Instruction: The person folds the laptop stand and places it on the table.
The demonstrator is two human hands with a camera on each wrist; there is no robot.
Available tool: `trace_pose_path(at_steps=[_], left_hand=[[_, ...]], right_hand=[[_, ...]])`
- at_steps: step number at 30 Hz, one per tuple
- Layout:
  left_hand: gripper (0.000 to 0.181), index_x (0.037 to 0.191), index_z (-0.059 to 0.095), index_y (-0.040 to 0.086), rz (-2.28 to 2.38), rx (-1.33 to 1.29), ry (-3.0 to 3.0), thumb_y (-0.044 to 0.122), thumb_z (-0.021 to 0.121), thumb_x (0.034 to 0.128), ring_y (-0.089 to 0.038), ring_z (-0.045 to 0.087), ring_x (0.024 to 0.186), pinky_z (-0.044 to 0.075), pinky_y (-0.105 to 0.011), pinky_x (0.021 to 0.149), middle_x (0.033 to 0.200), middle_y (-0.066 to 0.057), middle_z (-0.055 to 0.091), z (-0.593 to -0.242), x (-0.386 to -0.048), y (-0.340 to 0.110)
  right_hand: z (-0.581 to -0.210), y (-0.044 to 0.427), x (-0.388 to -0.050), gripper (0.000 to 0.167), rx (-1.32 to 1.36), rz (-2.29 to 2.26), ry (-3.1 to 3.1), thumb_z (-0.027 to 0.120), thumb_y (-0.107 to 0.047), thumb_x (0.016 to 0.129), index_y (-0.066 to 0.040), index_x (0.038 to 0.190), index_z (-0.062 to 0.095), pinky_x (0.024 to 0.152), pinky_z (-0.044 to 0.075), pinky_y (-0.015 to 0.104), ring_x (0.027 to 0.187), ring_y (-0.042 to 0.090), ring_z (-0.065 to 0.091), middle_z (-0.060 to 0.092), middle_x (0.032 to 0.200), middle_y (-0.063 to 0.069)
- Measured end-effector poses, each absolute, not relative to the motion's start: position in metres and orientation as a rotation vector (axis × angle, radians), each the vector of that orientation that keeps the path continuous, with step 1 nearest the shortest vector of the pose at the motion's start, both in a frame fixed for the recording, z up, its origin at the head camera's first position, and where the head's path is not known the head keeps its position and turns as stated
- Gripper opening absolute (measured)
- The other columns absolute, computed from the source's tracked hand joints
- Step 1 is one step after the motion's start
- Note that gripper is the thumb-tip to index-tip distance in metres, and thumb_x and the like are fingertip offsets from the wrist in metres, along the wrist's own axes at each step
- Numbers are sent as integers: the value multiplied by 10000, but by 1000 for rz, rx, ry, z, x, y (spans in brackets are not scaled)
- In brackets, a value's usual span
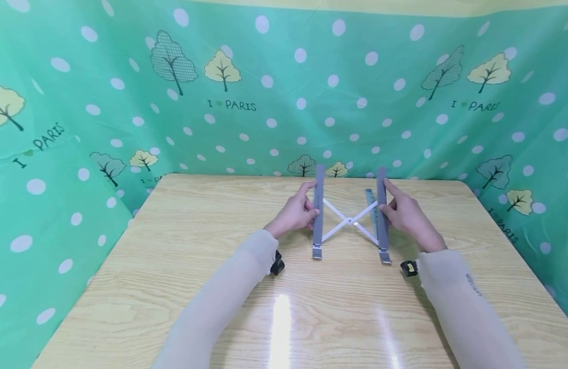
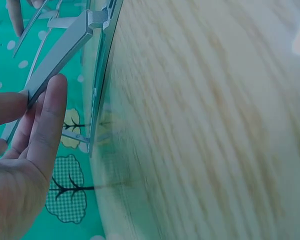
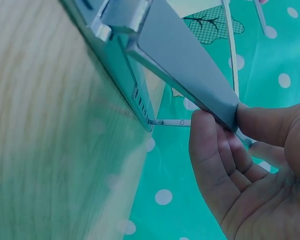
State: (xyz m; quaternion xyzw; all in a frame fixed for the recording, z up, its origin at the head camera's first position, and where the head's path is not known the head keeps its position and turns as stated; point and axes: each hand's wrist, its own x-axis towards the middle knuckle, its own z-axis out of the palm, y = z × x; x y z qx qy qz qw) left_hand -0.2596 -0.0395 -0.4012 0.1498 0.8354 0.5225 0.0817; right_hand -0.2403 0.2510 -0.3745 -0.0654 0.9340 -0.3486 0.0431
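Observation:
A grey folding laptop stand [image 1: 318,220] stands spread on the table, its two long arms joined by a white X-shaped cross brace [image 1: 350,221]. My left hand [image 1: 295,209] pinches the left arm between thumb and fingers; in the left wrist view the thumb lies on one side of the raised bar [image 2: 60,57] and the fingers on the other. On the opposite side, my right hand [image 1: 406,215] holds the right arm the same way, with thumb and fingers on the bar [image 3: 185,65] in the right wrist view. Hinged lips sit at the arms' near ends. Slotted base rails [image 3: 140,102] lie below.
The wood-grain table [image 1: 210,230] reaches out on both sides of the stand. Behind it hangs a green dotted cloth [image 1: 265,102] with printed trees. Black wrist cameras [image 1: 409,268] sit below both wrists, close to the tabletop.

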Motion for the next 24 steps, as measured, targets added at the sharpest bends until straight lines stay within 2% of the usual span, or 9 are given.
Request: trace_pose_path(at_steps=[17,24], left_hand=[[836,1510,190,299,1554,438,2508,-24,632,879,-265,618,598,581,-373,553,835,-122,587,-398,-257,-57],[832,1510,191,300,1566,421,2499,-20,631,881,-296,630,626,583,-376,563,846,-128,588,-400,-256,-64]], right_hand=[[-375,235,-244,722,-220,-1059,2860,469,-127,1007,-259,1539,0,585,530,328,712,283,600,551,868,161],[-377,229,-246,724,-245,-1056,2858,472,-120,1005,-253,1540,4,582,533,330,708,284,602,555,862,166]])
